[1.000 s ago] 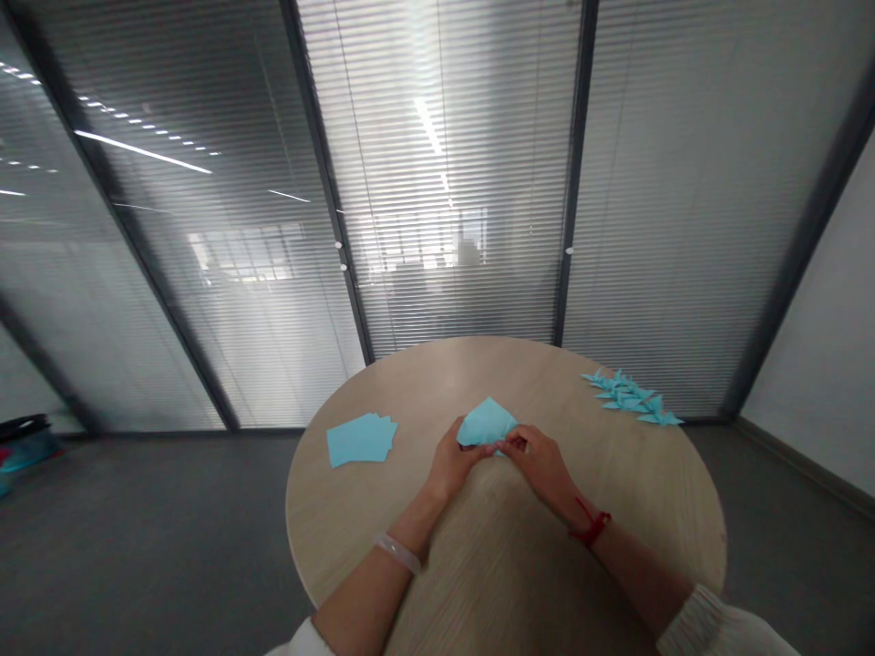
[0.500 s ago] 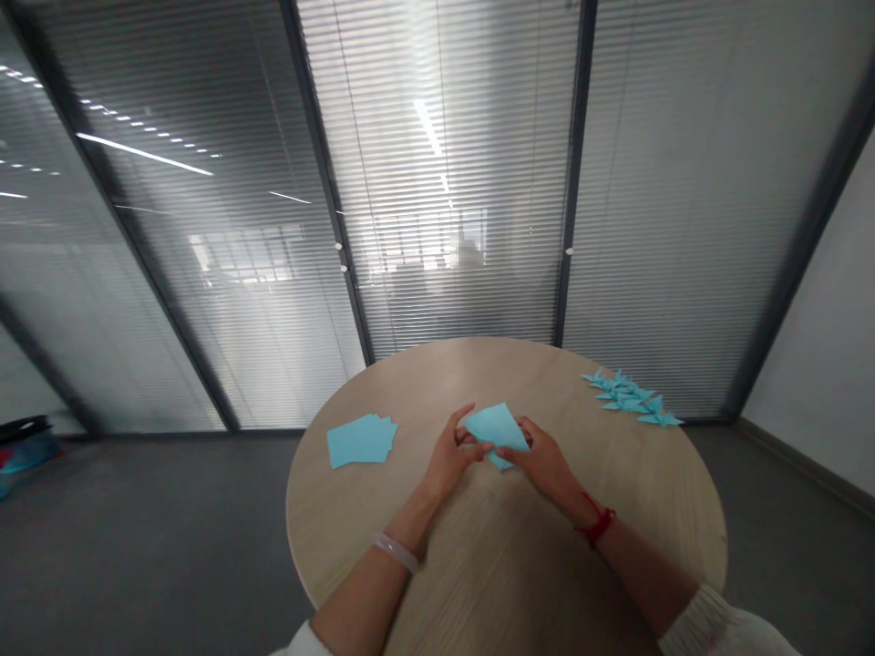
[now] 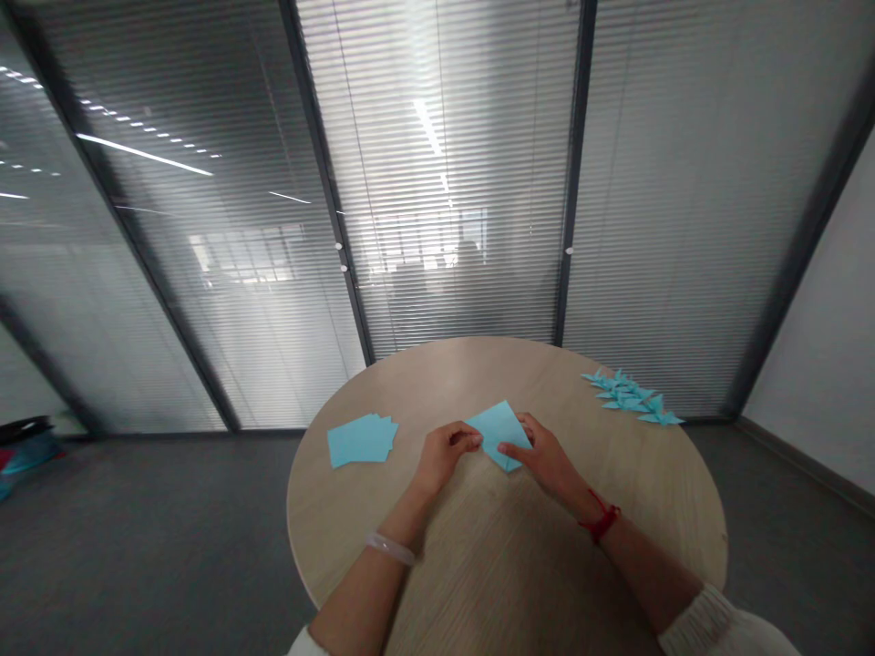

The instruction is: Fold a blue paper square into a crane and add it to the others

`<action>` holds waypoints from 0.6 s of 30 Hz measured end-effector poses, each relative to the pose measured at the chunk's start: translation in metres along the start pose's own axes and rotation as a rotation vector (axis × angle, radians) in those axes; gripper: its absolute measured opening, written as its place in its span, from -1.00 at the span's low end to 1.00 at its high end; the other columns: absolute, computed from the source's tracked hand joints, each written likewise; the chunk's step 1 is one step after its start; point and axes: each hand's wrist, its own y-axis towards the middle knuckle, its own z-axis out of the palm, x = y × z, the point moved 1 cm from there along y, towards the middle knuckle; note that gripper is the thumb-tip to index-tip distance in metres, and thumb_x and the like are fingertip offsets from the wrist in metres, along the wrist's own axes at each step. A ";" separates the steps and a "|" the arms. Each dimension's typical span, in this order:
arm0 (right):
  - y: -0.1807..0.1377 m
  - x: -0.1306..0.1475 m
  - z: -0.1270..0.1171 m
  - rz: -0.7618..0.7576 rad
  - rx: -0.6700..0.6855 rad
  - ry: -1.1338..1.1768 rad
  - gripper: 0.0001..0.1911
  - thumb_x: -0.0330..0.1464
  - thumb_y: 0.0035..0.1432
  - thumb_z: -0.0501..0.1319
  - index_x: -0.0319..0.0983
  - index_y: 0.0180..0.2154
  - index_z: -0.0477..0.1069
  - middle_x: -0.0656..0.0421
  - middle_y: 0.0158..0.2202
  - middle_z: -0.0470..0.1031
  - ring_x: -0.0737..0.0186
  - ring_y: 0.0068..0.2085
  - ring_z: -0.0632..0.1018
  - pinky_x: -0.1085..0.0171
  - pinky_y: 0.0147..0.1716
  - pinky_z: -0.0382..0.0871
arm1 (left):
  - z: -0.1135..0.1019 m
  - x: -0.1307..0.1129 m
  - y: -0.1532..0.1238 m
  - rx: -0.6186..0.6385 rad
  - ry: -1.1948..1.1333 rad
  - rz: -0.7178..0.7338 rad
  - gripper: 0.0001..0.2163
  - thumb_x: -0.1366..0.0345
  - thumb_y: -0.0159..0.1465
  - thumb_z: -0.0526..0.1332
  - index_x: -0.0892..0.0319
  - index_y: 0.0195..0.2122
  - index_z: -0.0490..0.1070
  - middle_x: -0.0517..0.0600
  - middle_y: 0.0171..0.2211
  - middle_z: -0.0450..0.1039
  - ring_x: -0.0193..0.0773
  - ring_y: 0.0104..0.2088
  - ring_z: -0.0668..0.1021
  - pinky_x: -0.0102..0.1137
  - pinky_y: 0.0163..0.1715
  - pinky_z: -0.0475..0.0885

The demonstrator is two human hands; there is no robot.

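Observation:
A piece of light-blue origami paper (image 3: 500, 428) with a fold near its lower corner is held between my hands, above the middle of the round table. My left hand (image 3: 444, 456) pinches its left edge between thumb and fingers. On the other side my right hand (image 3: 545, 456) grips the right edge, thumb on the face of the paper and fingers behind it. Those rear fingertips are partly hidden by the sheet.
On the left of the wooden table (image 3: 478, 565) lies a fanned stack of blue paper sheets (image 3: 361, 441). Several folded blue paper cranes (image 3: 630, 397) cluster near its right edge. Behind the table stand glass partitions with blinds (image 3: 451, 182).
My left fingers have drawn together into a pinch at the paper's left edge, and the left hand has shifted slightly left. My right hand still grips the paper, almost unmoved.

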 end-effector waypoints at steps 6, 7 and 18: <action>0.002 -0.003 -0.001 -0.015 0.059 0.044 -0.43 -0.22 -0.11 0.37 -0.22 -0.05 0.26 0.15 -0.20 0.52 0.16 -0.27 0.54 0.24 -0.31 0.41 | -0.002 0.001 -0.001 -0.005 0.106 0.051 -0.88 0.24 0.01 0.33 0.18 -0.49 0.51 -0.05 -0.55 0.49 -0.30 -0.52 0.44 -0.47 -0.46 0.26; 0.002 -0.002 -0.001 -0.010 0.063 0.050 -0.43 -0.23 -0.11 0.36 -0.22 -0.05 0.26 0.15 -0.21 0.52 0.16 -0.28 0.54 0.24 -0.33 0.41 | -0.004 0.001 -0.001 0.017 0.104 0.051 -0.87 0.24 0.01 0.34 0.18 -0.47 0.50 -0.07 -0.56 0.48 -0.32 -0.53 0.42 -0.48 -0.49 0.24; -0.002 0.019 -0.007 0.054 0.097 0.053 -0.42 -0.18 -0.04 0.30 -0.23 -0.01 0.18 0.15 -0.30 0.52 0.15 -0.33 0.54 0.25 -0.40 0.39 | -0.013 -0.005 -0.003 0.103 -0.139 -0.115 -0.74 0.17 -0.11 0.43 0.21 -0.49 0.44 -0.03 -0.55 0.54 -0.23 -0.47 0.55 -0.36 -0.33 0.41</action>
